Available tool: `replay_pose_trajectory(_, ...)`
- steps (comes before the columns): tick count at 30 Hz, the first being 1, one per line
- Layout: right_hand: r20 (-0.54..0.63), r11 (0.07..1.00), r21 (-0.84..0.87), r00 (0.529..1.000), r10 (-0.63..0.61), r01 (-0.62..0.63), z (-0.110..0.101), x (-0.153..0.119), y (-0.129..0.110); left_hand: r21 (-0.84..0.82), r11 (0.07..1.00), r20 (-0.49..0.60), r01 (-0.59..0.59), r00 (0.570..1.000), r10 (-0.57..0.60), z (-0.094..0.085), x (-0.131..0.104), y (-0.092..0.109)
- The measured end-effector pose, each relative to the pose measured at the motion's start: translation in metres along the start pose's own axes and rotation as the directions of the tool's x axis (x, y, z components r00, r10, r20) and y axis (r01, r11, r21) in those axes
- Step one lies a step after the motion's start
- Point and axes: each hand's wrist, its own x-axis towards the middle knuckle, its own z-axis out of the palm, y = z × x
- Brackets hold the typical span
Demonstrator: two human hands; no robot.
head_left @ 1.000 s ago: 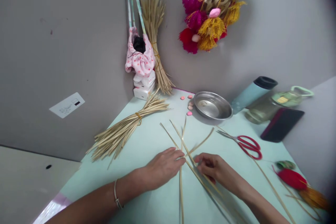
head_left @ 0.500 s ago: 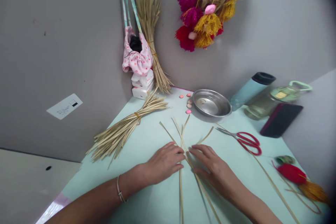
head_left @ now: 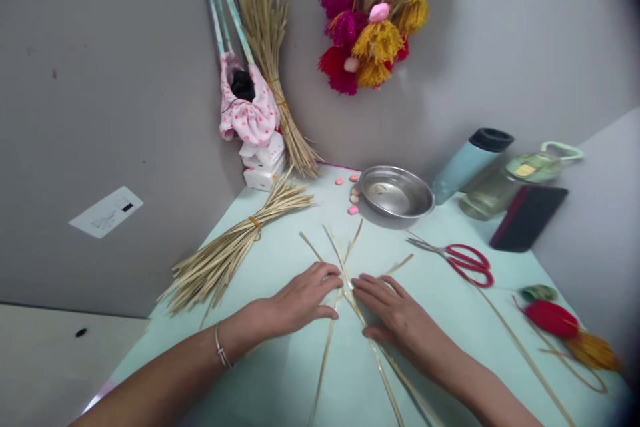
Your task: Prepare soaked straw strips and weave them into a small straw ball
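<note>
A: Head view. What do the containers hold?

B: The steel bowl [head_left: 404, 197] shows a small pale patch inside; whether a fragment or a reflection cannot be told. Left of the bowl hangs a pink dotted bag [head_left: 250, 121] with a black item [head_left: 243, 86] in its mouth, above white boxes [head_left: 265, 163]. Right of the bowl are a blue bottle [head_left: 467, 163] and a green bottle [head_left: 497, 185], contents indistinct.

A: And around these?

B: Narrow straw strips [head_left: 382, 371] cross on the near side of the bowl, slightly to its left. The left hand [head_left: 303, 300] flanks the crossing, fingers bent, thumb apart; the right hand [head_left: 403, 317] lies opposite, fingers outstretched, thumb spread. Beads [head_left: 353, 211] lie just left of the bowl; a tied straw bundle [head_left: 235, 243], farther left. Red-handled scissors [head_left: 470, 263] lie to its near right; beyond them, a dark phone [head_left: 530, 220] partly hides the green bottle.

A: Edges and room?

B: Grey walls [head_left: 125, 80] bound the desk [head_left: 280, 380] behind and left of the bowl. Desk surface shows between bowl and strips, and beneath both forearms.
</note>
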Motion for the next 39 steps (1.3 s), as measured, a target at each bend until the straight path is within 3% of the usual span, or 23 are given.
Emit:
replay_pose_trajectory(6,-0.038,1.000,-0.009,0.999,-0.003,0.002,0.006,-0.002,-0.009,0.021,0.994,0.010,-0.104,0.995,0.104,-0.003,0.002,-0.008)
replay_pose_trajectory(11,-0.095,1.000,0.027,0.995,0.011,-0.008,0.009,-0.006,-0.013,0.013,0.985,0.079,-0.173,0.982,0.172,-0.016,0.005,-0.012)
replay_pose_trajectory(17,-0.088,0.999,0.038,0.996,0.028,-0.025,0.002,-0.002,-0.018,0.224,0.964,0.213,-0.145,0.972,0.097,-0.027,0.008,0.012)
replay_pose_trajectory(22,-0.032,0.999,0.014,0.999,0.039,-0.038,-0.002,0.003,-0.023,0.358,0.920,0.328,-0.159,0.944,0.036,-0.007,0.001,0.030)
replay_pose_trajectory(25,-0.027,0.999,0.015,0.999,0.032,-0.032,-0.004,0.001,-0.022,0.387,0.915,0.346,-0.112,0.938,-0.031,0.011,0.000,0.028)
replay_pose_trajectory(27,-0.086,0.999,0.033,0.996,0.038,-0.035,-0.008,-0.005,-0.012,0.381,0.919,0.332,-0.099,0.943,-0.036,0.017,0.000,0.025)
replay_pose_trajectory(29,-0.223,0.995,0.029,0.970,0.096,-0.092,-0.014,-0.017,0.008,0.358,0.928,0.315,-0.102,0.949,-0.018,0.017,-0.001,0.024)
replay_pose_trajectory(31,-0.394,0.972,-0.015,0.895,0.208,-0.233,-0.021,-0.034,0.035,0.332,0.938,0.291,-0.101,0.957,0.000,0.014,-0.004,0.025)
replay_pose_trajectory(33,-0.479,0.890,-0.129,0.813,0.331,-0.438,-0.027,-0.056,0.064,0.311,0.946,0.255,-0.089,0.967,0.007,0.011,-0.006,0.028)
replay_pose_trajectory(35,-0.439,0.702,-0.288,0.741,0.508,-0.651,-0.030,-0.078,0.087,0.303,0.950,0.222,-0.077,0.975,0.008,0.010,-0.007,0.031)
replay_pose_trajectory(37,-0.396,0.647,-0.315,0.716,0.575,-0.694,-0.028,-0.097,0.102,0.308,0.949,0.214,-0.066,0.977,-0.001,0.012,-0.006,0.033)
replay_pose_trajectory(39,-0.353,0.656,-0.266,0.705,0.616,-0.706,-0.024,-0.110,0.109,0.315,0.948,0.234,-0.056,0.972,-0.020,0.014,-0.004,0.033)
